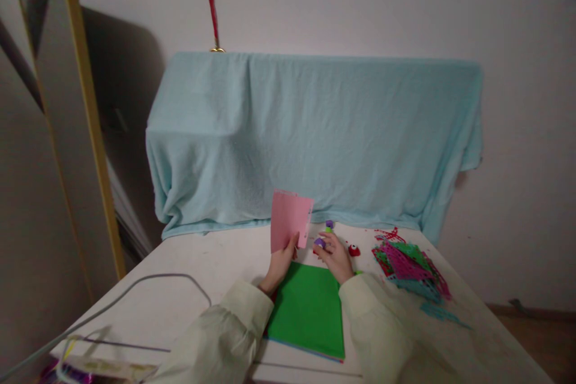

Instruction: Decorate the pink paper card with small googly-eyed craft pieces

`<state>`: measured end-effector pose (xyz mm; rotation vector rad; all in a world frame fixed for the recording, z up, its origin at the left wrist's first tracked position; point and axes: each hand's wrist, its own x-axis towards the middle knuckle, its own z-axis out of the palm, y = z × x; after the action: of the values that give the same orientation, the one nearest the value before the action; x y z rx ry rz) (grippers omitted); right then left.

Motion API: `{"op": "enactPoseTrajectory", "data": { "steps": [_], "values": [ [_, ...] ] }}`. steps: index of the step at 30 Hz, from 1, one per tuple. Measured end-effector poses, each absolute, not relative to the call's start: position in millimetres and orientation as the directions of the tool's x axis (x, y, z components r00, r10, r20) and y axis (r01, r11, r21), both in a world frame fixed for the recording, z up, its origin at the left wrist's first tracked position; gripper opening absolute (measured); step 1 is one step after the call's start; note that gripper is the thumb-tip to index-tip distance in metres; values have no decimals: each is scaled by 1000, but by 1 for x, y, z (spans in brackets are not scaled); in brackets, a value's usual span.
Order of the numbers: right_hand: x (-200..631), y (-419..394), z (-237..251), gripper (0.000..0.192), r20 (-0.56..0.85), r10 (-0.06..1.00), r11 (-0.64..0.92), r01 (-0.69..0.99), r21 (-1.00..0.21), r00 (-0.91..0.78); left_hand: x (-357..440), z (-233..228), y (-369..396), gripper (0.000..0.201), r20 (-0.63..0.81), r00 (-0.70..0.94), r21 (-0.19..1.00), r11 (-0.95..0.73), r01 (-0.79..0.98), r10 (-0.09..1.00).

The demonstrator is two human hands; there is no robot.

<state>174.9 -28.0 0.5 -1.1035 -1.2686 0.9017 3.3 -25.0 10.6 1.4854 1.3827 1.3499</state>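
Fingers of your left hand (281, 264) are pinched together on the lower edge of a pink sheet (288, 222), which you hold upright above the tabletop (216, 255). Between your forearms lies a stack of sheets (310, 309), green on top. Your right hand (336, 259) has its fingertips drawn in around a small purple piece (319, 243), near the pink sheet's right edge. Just right of that hand sits a red piece (354, 251) with an eye; farther right lies a pile of colourful perforated sheets (411, 269).
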Motion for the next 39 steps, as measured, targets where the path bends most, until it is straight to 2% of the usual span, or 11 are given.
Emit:
{"op": "enactPoseTrajectory", "data": {
  "steps": [6,17,26,39],
  "values": [
    [176,-29,0,39,341,932,309,223,-924,124,3,8,-23,54,230,-108,965,-212,153,967],
    [178,-31,0,27,490,870,383,546,-745,57,2,6,-18,51,248,-125,968,-241,72,961],
    [179,-34,2,20,503,863,375,618,-690,37,-1,-4,-11,49,283,-129,958,-274,78,950],
    [178,-34,2,18,507,861,376,633,-677,31,-1,-6,-11,51,267,-111,960,-255,114,957]
  ]
}}
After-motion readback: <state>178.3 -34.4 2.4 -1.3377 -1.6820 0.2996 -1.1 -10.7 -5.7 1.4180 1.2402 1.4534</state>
